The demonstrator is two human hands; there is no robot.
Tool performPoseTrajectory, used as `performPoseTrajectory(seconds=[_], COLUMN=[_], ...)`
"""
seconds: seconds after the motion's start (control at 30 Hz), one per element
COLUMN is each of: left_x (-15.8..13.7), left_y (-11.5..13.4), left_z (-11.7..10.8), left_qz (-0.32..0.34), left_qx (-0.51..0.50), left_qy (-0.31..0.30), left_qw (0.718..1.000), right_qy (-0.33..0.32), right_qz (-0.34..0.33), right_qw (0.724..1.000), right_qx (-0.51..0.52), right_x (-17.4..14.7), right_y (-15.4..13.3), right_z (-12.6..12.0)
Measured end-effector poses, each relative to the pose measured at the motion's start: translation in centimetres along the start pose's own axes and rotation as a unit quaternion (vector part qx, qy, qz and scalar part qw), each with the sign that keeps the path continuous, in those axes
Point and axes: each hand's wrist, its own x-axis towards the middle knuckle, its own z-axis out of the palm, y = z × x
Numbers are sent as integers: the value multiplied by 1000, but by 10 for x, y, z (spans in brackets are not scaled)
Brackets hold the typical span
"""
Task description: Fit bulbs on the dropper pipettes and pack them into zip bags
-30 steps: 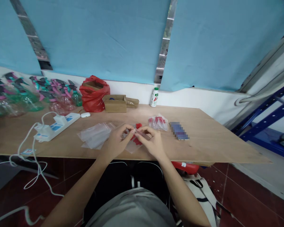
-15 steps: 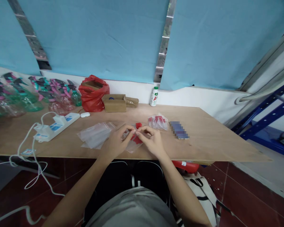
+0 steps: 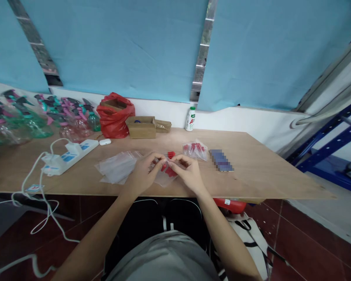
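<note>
My left hand (image 3: pixel 148 167) and my right hand (image 3: pixel 186 170) are nearly fingertip to fingertip. Each pinches the upper edge of a clear plastic bag (image 3: pixel 163 180) between thumb and index finger. Red pieces (image 3: pixel 171 171) show through the bag, partly covered by my fingers. Just beyond my fingertips lie red-handled pieces with thin metal shafts (image 3: pixel 171 154); their exact kind is hard to make out. Left of my left hand, a spread of flat clear plastic bags (image 3: pixel 117 168) rests on the table. A filled clear bag of red pieces (image 3: pixel 195 150) lies beyond my right hand.
A phone (image 3: pixel 221 160) lies to the right on the wooden table (image 3: pixel 266 175). A white bottle (image 3: pixel 190 119), a cardboard box (image 3: pixel 141 128) and a red plastic bag (image 3: pixel 114 121) stand along the back. Leftward are a power strip (image 3: pixel 73 155) with cables and several spray bottles (image 3: pixel 35 125).
My fingertips have shifted slightly along the bag's edge, and the bag has moved a little with them. Both hands keep their pinch; the other things stay put.
</note>
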Motion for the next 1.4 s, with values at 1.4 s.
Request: performPoseTrajectory(seconds=[1.4], left_x=[1], left_y=[-10], left_z=[1], left_qz=[-45], left_qx=[-35], left_qy=[-2], left_qw=[998], right_qy=[-2], right_qz=[-10], right_qw=[999], right_qx=[-36], right_x=[3], right_y=[7], right_z=[2])
